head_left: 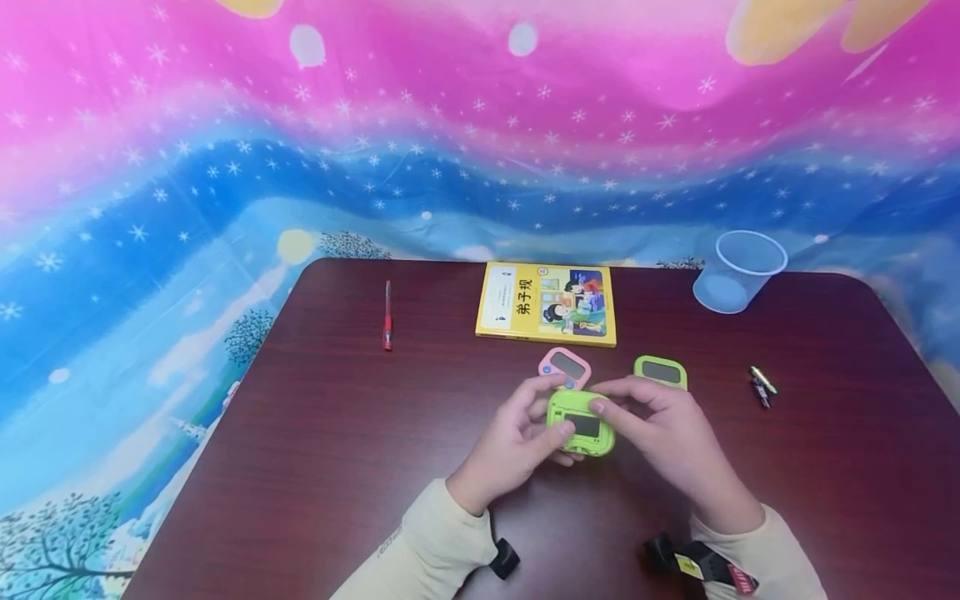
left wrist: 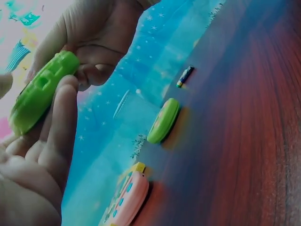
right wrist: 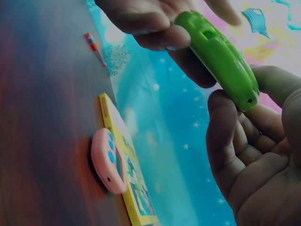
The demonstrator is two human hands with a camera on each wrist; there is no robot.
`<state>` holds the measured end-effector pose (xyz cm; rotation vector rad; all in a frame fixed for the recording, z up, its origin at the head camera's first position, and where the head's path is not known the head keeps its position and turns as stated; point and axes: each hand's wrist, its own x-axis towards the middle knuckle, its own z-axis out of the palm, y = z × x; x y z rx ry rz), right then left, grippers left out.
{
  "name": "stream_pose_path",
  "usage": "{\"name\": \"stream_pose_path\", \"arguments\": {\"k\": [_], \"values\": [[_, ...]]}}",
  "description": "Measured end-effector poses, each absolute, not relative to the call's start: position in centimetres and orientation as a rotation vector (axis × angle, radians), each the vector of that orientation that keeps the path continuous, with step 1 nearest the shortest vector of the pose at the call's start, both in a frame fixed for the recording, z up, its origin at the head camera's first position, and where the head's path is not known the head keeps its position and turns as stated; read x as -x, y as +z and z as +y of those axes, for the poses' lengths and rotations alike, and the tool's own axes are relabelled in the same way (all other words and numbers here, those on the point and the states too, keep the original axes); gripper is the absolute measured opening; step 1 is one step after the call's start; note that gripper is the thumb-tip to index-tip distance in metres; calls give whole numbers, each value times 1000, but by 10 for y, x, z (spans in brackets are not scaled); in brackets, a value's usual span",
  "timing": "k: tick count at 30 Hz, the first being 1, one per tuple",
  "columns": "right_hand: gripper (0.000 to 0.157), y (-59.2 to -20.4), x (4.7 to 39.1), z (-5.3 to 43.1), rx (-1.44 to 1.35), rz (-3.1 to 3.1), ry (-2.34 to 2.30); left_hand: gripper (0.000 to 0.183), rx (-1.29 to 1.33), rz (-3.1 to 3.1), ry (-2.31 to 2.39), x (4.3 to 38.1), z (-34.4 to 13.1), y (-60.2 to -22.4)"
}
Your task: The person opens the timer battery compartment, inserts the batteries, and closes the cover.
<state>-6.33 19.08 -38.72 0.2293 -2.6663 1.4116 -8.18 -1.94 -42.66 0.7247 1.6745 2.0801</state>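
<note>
A small green handheld electronic device [head_left: 581, 402] with a dark rectangle in its face is held in both hands above the table. My left hand [head_left: 512, 433] grips it from the left, thumb on the face and fingers behind. At the upper right corner, my right hand [head_left: 675, 429] pinches it, with the thumb on the face. In the right wrist view, the device's green edge [right wrist: 218, 59] shows a slot and a small hole. Just beyond the hands lie a pink device [head_left: 553, 358] with blue buttons and a second green device [head_left: 679, 367], each with a grey screen.
A yellow picture book [head_left: 543, 333] lies at the table's back. To its left is a red pen [head_left: 387, 317]. A clear cup [head_left: 723, 292] stands at back right. Two small battery-like cylinders [head_left: 763, 379] lie on the right of the dark red table [head_left: 300, 467]. A patterned cloth [head_left: 450, 125] hangs behind.
</note>
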Motion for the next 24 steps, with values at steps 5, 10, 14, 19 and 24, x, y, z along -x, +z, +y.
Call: {"name": "stream_pose_path", "arguments": {"k": [5, 10, 14, 19, 24], "values": [[15, -395, 64, 183, -299, -2600, 1400, 38, -601, 1705, 2068, 83, -22, -425], [18, -401, 65, 178, -353, -2564, 1394, 37, -529, 1710, 2036, 83, -22, -425], [18, -405, 65, 176, -323, -2546, 1448, 37, -498, 1743, 2041, 83, -21, -425], [20, -411, 66, 169, -239, -2486, 1615, 36, -502, 1768, 2069, 83, -22, -423], [21, -419, 64, 153, -120, -2393, 1755, 36, -517, 1840, 2060, 83, -24, -422]]}}
